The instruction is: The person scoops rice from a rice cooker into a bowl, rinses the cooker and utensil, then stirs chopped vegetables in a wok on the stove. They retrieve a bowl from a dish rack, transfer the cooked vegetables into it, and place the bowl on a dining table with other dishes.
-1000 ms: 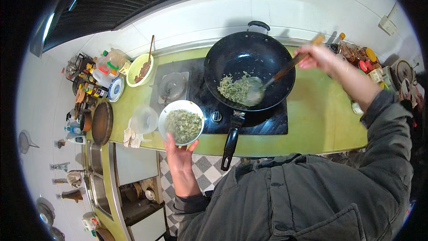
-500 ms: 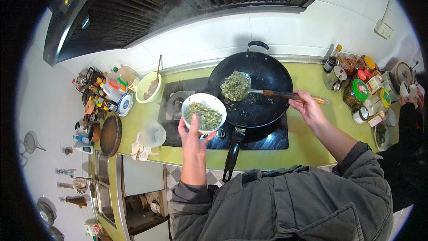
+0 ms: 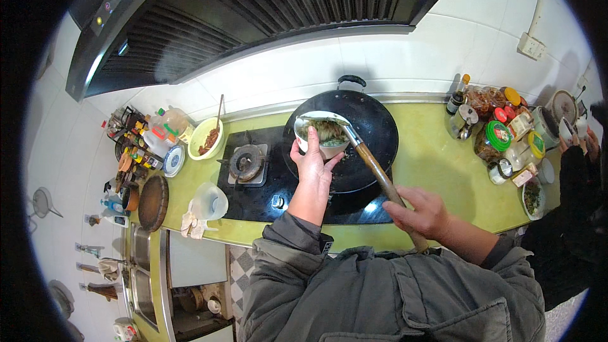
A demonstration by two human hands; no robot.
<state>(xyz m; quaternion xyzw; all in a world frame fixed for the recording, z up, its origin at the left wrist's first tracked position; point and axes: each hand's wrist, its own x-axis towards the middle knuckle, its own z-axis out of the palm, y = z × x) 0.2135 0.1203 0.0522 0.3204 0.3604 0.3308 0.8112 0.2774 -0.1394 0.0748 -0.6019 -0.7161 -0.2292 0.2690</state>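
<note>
My left hand (image 3: 311, 176) grips a white bowl (image 3: 334, 151) of chopped green food, thumb on its near rim and fingers around the side. The bowl is over the left part of a black wok (image 3: 377, 120), which stands on the hob (image 3: 259, 206). In my right hand (image 3: 419, 213), closed around the wooden handle, is a ladle (image 3: 375, 166). Its metal head is tipped over at the bowl's rim, partly hiding the food. Small green bits cling to the wok's inside.
Left of the wok are a bare burner (image 3: 246, 163), a clear plastic jug (image 3: 209, 201) and a pale green bowl (image 3: 206, 140) with reddish-brown food. Jars (image 3: 493, 141) crowd the right. A co-worker's hand (image 3: 590, 145) shows at the far right. The range hood (image 3: 266, 19) overhangs.
The white bowl has moved right, over the wok. The ladle, earlier level and heaped with chopped greens above the wok, has swung to the bowl and tipped. My right hand has come nearer.
</note>
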